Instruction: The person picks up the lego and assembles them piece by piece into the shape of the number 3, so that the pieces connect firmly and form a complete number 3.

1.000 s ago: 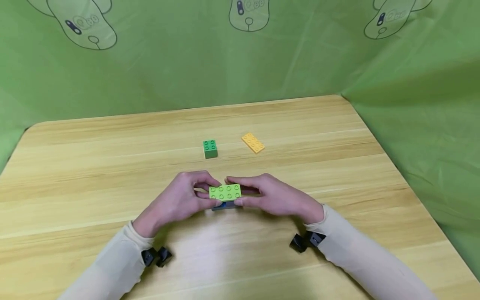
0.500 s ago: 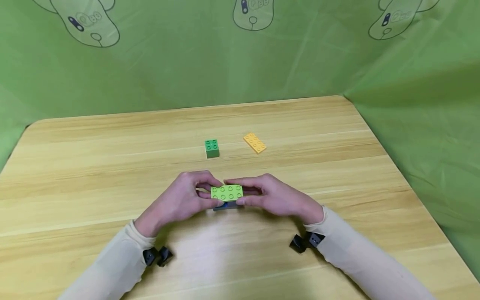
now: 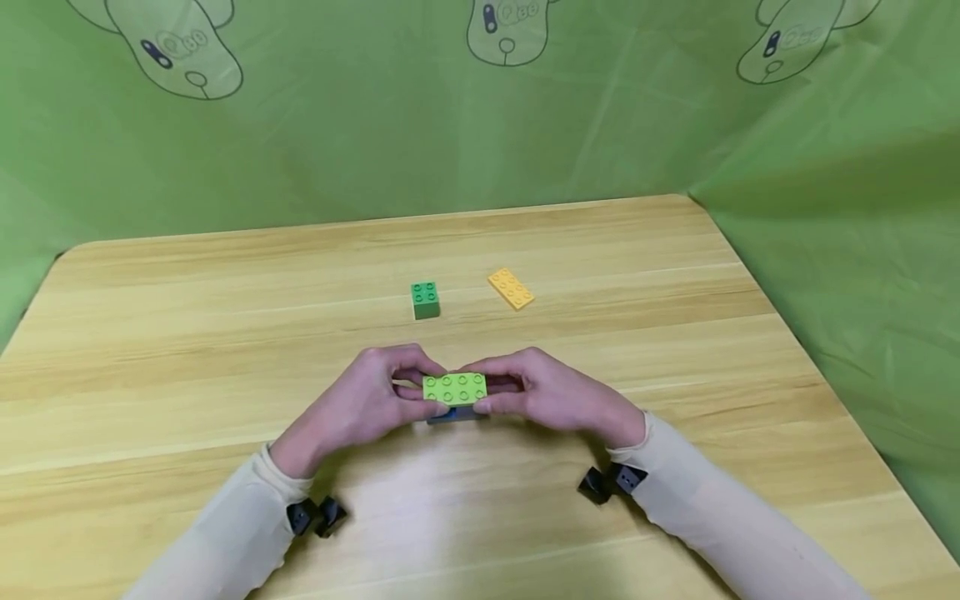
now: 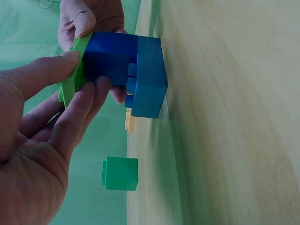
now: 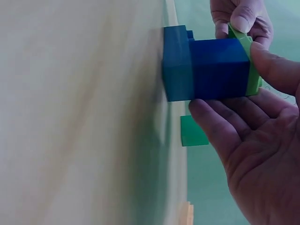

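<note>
A light green eight-stud plate (image 3: 455, 389) tops a small stack near the middle of the table. Under it is a dark blue brick (image 5: 220, 68), which stands on a longer grey-blue brick (image 4: 151, 77). The left hand (image 3: 367, 396) pinches the plate's left end, thumb on the near edge, other fingertips beneath and behind. At the opposite end, the right hand (image 3: 551, 392) pinches the plate with its thumb, its other fingers along the stack's far side. On the left, the plate overhangs the dark blue brick, and studs of the bottom brick show below.
Beyond the hands, a green four-stud brick (image 3: 425, 300) and a flat orange-yellow plate (image 3: 512, 288) lie on the wooden table (image 3: 225, 333). A green printed curtain (image 3: 360, 125) hangs behind and along the right side.
Both hands keep their hold on the plate, and the stack stays in place. The right index finger has lowered slightly at the far edge; the head view has shifted a little.
</note>
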`<control>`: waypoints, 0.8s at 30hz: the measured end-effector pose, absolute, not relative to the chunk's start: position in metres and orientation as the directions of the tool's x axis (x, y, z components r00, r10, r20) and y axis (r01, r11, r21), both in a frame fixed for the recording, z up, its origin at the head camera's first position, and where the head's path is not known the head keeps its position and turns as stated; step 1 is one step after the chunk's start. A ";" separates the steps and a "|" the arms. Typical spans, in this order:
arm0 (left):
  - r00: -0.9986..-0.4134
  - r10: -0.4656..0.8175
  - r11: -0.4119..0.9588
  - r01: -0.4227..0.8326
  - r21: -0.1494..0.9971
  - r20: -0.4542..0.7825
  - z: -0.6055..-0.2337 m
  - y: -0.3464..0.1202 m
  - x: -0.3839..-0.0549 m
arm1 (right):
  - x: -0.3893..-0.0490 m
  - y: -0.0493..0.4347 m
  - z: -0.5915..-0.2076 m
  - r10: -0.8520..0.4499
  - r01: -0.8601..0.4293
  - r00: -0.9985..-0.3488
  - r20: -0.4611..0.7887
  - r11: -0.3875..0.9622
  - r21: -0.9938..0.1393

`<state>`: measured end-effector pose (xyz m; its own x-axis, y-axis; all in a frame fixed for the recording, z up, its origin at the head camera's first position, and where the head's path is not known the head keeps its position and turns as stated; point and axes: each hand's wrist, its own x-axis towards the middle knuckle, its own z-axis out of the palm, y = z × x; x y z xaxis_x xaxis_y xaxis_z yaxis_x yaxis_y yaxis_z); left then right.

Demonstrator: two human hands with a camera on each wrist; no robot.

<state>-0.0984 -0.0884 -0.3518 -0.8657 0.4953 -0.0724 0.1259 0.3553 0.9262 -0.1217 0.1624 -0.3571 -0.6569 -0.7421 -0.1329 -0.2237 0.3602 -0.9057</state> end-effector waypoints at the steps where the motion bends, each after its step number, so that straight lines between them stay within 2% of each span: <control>1: -0.865 0.496 0.356 0.127 0.926 -0.072 -0.352 -0.089 -0.098 | -0.122 0.162 -0.357 -0.742 -0.226 -0.656 -0.138 0.367 -0.902; 24: -0.862 0.502 0.343 0.129 0.930 -0.065 -0.355 -0.092 -0.099 | -0.122 0.161 -0.357 -0.738 -0.252 -0.662 -0.127 0.379 -0.890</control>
<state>-0.0986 -0.0919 -0.3547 -0.8622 0.5024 -0.0653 0.1294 0.3430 0.9304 -0.1221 0.1607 -0.3565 -0.6624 -0.7383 -0.1270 -0.2521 0.3793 -0.8903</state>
